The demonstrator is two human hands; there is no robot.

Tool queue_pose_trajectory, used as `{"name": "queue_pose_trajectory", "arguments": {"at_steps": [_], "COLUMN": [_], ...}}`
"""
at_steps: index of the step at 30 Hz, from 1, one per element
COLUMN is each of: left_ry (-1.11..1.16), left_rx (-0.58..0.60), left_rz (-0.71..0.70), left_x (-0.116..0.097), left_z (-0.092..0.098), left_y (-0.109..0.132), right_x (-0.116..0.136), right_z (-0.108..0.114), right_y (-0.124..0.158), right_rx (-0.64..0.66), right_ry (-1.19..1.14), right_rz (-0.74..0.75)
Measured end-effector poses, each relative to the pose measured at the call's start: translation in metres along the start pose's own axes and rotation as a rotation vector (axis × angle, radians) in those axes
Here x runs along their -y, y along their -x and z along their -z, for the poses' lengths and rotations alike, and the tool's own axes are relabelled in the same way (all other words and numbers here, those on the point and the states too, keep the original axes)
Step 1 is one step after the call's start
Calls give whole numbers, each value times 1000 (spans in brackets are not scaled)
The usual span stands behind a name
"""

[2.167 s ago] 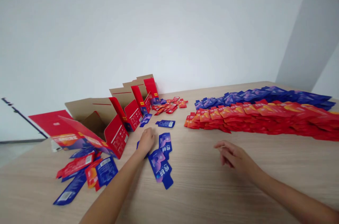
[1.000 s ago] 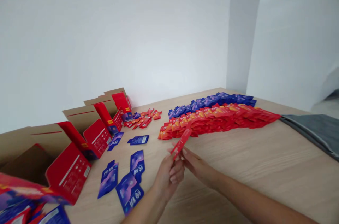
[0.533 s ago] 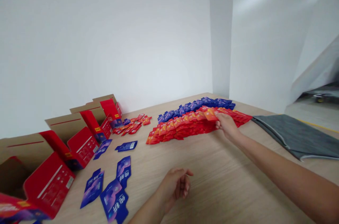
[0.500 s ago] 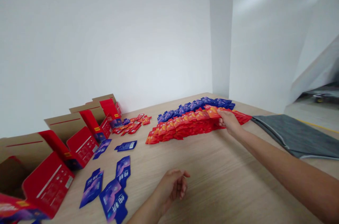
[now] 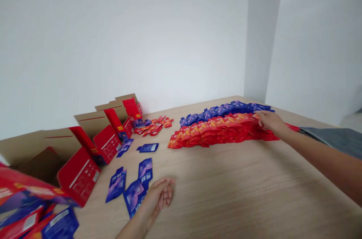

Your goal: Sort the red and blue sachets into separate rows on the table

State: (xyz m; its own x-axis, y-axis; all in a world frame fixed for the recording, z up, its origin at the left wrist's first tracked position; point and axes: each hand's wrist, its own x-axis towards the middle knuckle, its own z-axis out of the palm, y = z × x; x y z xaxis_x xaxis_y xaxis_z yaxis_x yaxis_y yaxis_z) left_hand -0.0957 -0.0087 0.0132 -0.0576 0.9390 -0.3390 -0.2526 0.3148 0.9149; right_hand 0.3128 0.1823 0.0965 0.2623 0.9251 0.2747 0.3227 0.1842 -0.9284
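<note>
Red packets (image 5: 215, 131): one long overlapping row on our table (image 5: 215, 182). Right hand (image 5: 270, 121): near the row's right end, fingertips against it; whether they pinch a packet, we cannot tell. Left hand (image 5: 157, 196): nearer us than the row, leftward, fingers loosely curled, thumb apart. Blue packets (image 5: 223, 110): behind the row. Boxes (image 5: 77, 176): open, left of it.

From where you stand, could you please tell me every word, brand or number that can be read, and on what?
"纯", then a blurred character: blue packet by the left hand.
Other blue packets: too blurred to read.
Red packets: print too small.
Red boxes: white print, too blurred.
</note>
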Motion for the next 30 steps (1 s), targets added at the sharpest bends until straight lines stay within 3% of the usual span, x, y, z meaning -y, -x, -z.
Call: {"name": "queue_pose_trajectory", "arguments": {"at_steps": [2, 4, 9, 11, 14, 20, 24, 27, 30], "left_ry": [-28, -83, -552, -680, -848, -1141, -1209, -1203, -1149], "left_rx": [-81, -175, -551, -614, -631, -577, -585, -603, -632], "left_rz": [-77, -195, -464, -481, -480, -447, -376, -364, -357], "left_x": [-10, -21, -53, -64, -80, -111, -118, -117, -120], "left_z": [18, 38, 83, 95, 104, 101, 92, 89, 93], "left_y": [-6, -19, -74, -100, -140, -220, -263, -276, -270], "right_x": [5, 11, 19, 18, 17, 13, 5, 2, 3], "right_z": [-14, -42, -149, -187, -222, -232, -238, -243, -244], "right_y": [20, 50, 153, 186, 214, 220, 213, 206, 205], "right_rx": [65, 214, 757, 924, 1013, 1033, 1093, 1117, 1107], "right_ry": [55, 64, 20, -4, -55, -111, -141, -161, -194], "right_rz": [30, 100, 110, 80, 40, -67, -75, -70, -101]}}
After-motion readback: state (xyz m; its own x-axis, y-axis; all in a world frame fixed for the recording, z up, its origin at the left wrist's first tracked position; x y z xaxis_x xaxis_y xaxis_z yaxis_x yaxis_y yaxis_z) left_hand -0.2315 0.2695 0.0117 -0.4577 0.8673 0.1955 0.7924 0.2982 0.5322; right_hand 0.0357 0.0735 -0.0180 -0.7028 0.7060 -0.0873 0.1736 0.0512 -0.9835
